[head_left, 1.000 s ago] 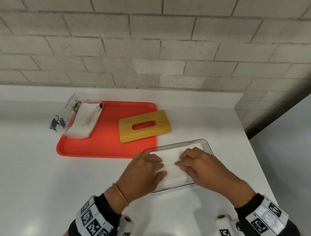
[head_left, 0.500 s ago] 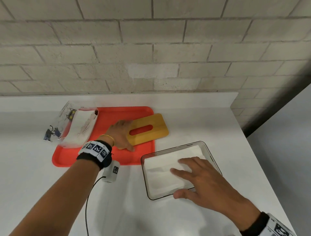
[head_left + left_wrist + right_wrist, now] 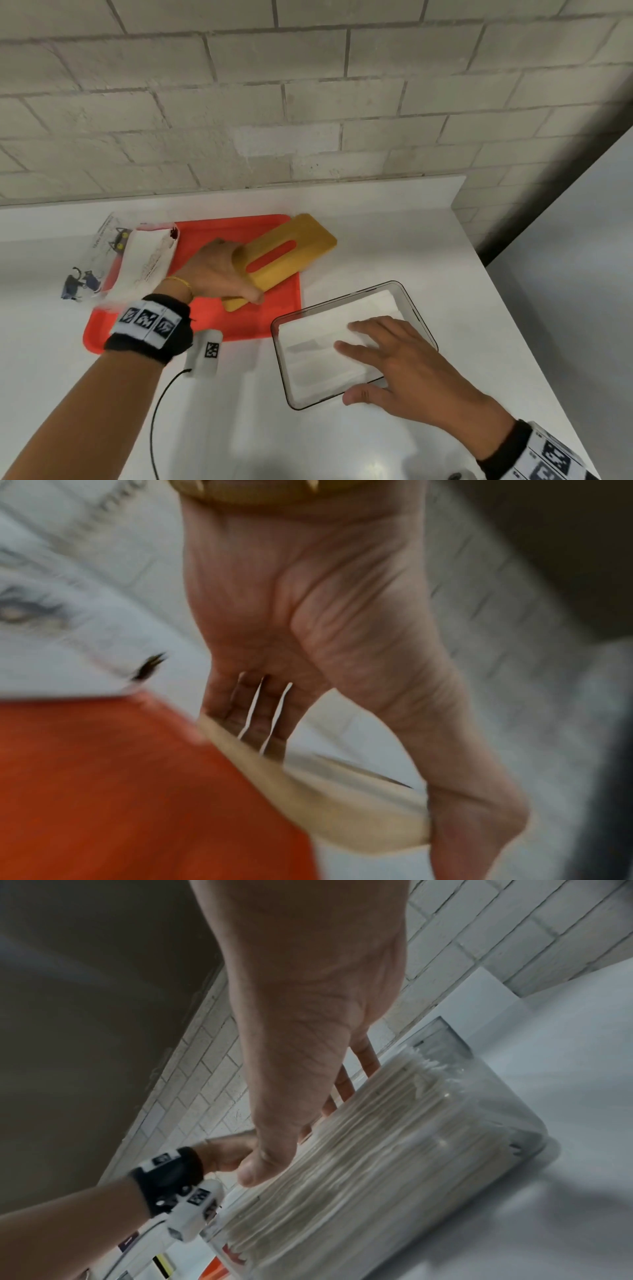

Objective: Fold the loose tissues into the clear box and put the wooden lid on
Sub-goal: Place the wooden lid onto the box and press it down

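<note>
Tissues [image 3: 329, 339] sit folded in the box [image 3: 423, 325] under your flat right hand [image 3: 397, 366]; your left hand [image 3: 219, 274] grips the lid [image 3: 301, 240] at 10 o'clock, yet to be fitted.

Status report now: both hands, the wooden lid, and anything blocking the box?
Left hand grips wooden lid, tilted over red tray. Right hand flat on tissues in clear box. Only that hand blocks the opening.
</note>
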`<state>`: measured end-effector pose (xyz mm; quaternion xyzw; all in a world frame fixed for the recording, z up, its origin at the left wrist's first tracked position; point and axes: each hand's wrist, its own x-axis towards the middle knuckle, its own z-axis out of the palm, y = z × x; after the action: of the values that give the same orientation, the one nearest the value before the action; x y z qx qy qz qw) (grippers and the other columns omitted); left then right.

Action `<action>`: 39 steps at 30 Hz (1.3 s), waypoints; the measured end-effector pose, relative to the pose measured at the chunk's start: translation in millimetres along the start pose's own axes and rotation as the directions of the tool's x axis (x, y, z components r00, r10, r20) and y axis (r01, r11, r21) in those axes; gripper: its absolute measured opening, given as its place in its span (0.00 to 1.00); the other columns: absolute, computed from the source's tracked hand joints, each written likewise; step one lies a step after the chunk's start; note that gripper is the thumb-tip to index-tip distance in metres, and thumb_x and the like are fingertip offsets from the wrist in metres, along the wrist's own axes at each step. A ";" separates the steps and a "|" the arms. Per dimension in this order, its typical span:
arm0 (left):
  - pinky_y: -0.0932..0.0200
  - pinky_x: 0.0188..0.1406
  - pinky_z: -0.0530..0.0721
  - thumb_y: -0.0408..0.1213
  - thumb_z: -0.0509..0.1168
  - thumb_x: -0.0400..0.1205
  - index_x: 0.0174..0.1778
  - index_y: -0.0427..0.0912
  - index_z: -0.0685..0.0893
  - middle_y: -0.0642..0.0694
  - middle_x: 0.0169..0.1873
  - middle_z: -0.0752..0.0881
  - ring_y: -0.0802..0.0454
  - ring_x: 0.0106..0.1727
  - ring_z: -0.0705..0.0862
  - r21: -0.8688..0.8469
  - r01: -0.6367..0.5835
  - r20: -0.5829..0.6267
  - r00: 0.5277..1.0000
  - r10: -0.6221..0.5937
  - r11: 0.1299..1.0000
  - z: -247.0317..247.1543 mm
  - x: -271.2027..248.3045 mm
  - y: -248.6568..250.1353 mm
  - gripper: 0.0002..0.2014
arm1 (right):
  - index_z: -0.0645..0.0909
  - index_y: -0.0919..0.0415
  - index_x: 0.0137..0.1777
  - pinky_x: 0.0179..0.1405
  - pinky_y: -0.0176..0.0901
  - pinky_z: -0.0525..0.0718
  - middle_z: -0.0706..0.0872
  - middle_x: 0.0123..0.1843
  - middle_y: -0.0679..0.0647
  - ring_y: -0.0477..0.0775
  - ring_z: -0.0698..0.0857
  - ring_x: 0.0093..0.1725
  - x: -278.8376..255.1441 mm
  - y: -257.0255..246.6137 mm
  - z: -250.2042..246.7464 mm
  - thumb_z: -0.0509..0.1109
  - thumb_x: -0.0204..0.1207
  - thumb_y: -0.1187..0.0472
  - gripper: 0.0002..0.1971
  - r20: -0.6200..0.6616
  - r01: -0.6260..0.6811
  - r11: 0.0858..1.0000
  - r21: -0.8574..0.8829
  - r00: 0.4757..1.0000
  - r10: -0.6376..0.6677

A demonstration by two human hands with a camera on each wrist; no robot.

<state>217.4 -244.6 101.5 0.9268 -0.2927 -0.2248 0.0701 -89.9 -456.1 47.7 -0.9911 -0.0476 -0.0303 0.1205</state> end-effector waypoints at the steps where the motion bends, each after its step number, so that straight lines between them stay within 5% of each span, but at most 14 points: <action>1: 0.52 0.49 0.86 0.66 0.86 0.52 0.53 0.54 0.83 0.55 0.50 0.85 0.57 0.48 0.83 -0.050 -0.051 -0.033 0.998 0.049 0.997 -9.5 -17.6 7.9 0.38 | 0.81 0.39 0.78 0.76 0.46 0.78 0.80 0.78 0.45 0.50 0.78 0.76 -0.7 0.0 0.8 0.57 0.79 0.20 0.36 0.005 -0.001 1.000 0.004 1.000 0.001; 5: 0.59 0.52 0.84 0.66 0.87 0.51 0.61 0.61 0.84 0.63 0.52 0.82 0.63 0.53 0.82 -0.192 -0.258 -0.140 0.962 0.234 0.947 -24.9 -89.0 53.5 0.42 | 0.79 0.40 0.80 0.79 0.49 0.76 0.78 0.82 0.45 0.51 0.77 0.80 -5.8 -0.7 3.7 0.57 0.80 0.20 0.37 0.018 -0.002 1.000 -0.004 1.000 0.002; 10: 0.60 0.58 0.82 0.67 0.84 0.53 0.56 0.62 0.79 0.65 0.51 0.77 0.65 0.57 0.74 -0.118 -0.365 -0.056 0.931 0.360 0.924 22.9 -117.1 101.0 0.38 | 0.82 0.42 0.77 0.79 0.49 0.79 0.81 0.79 0.42 0.49 0.74 0.79 -16.1 -3.8 3.2 0.55 0.81 0.21 0.36 -0.005 0.015 0.998 -0.064 1.000 -0.015; 15: 0.58 0.53 0.83 0.73 0.80 0.51 0.52 0.64 0.76 0.64 0.53 0.74 0.60 0.56 0.75 -0.043 -0.309 -0.058 0.950 0.307 0.950 57.5 -110.6 103.0 0.37 | 0.76 0.49 0.83 0.76 0.50 0.73 0.65 0.89 0.45 0.50 0.67 0.84 -26.3 -5.5 14.8 0.56 0.81 0.24 0.39 -0.105 -0.015 0.989 -0.148 0.994 -0.001; 23: 0.57 0.57 0.84 0.73 0.78 0.50 0.61 0.65 0.76 0.63 0.55 0.73 0.58 0.59 0.74 -0.011 -0.283 -0.062 0.957 0.282 0.959 73.1 -110.6 101.1 0.43 | 0.68 0.51 0.89 0.90 0.49 0.59 0.60 0.93 0.46 0.52 0.58 0.92 -33.0 -5.9 31.0 0.53 0.85 0.25 0.41 -0.061 -0.071 0.988 -0.136 0.996 0.063; 28: 0.59 0.58 0.84 0.72 0.79 0.49 0.63 0.64 0.77 0.64 0.57 0.73 0.59 0.60 0.74 -0.029 -0.294 -0.060 0.955 0.292 0.955 73.8 -109.2 96.5 0.45 | 0.68 0.52 0.89 0.89 0.46 0.53 0.62 0.92 0.47 0.52 0.57 0.92 -33.6 -4.3 33.6 0.54 0.85 0.25 0.41 -0.079 -0.074 0.989 -0.130 0.995 0.064; 34: 0.60 0.59 0.82 0.72 0.79 0.50 0.65 0.62 0.78 0.62 0.57 0.73 0.56 0.60 0.73 -0.018 -0.300 -0.077 0.951 0.298 0.954 74.1 -111.8 96.3 0.46 | 0.67 0.52 0.90 0.88 0.49 0.64 0.62 0.92 0.46 0.53 0.60 0.91 -35.1 -3.4 38.1 0.54 0.85 0.25 0.41 -0.100 -0.074 0.986 -0.148 0.993 0.059; 39: 0.63 0.58 0.77 0.70 0.80 0.51 0.66 0.57 0.79 0.57 0.54 0.74 0.53 0.58 0.70 0.009 -0.316 -0.140 0.939 0.314 0.949 77.2 -114.6 98.7 0.47 | 0.67 0.52 0.89 0.84 0.51 0.64 0.64 0.92 0.48 0.51 0.60 0.91 -35.6 -3.8 36.9 0.54 0.86 0.26 0.40 -0.115 -0.076 0.984 -0.161 0.992 0.058</action>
<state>48.2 -259.4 101.7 0.8809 -0.4301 -0.1472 0.1319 -123.8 -446.6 10.3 -0.9955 -0.0049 -0.0846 0.0415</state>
